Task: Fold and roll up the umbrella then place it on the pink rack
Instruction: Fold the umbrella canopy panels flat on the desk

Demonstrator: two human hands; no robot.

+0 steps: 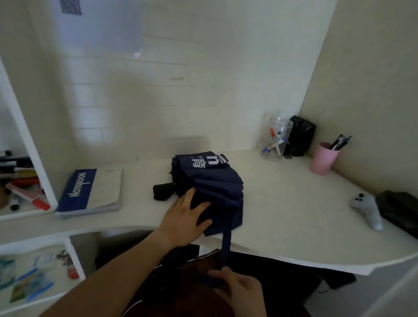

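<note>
Navy umbrella [208,190] collapsed, loosely bunched on table [285,213] beside notebook [90,191] | left hand [186,218] flat, pressing folds | right hand [238,288] pinching strap [226,248], apparently | rolling unfinished; pink rack unseen

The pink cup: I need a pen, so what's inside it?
Several dark pens stick up out of the pink cup, leaning right. Their lower ends and the cup's bottom are hidden by its wall.

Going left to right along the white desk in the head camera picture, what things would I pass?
Notebook → navy umbrella → clear jar of markers → black speaker → pink cup of pens → grey controller
</note>
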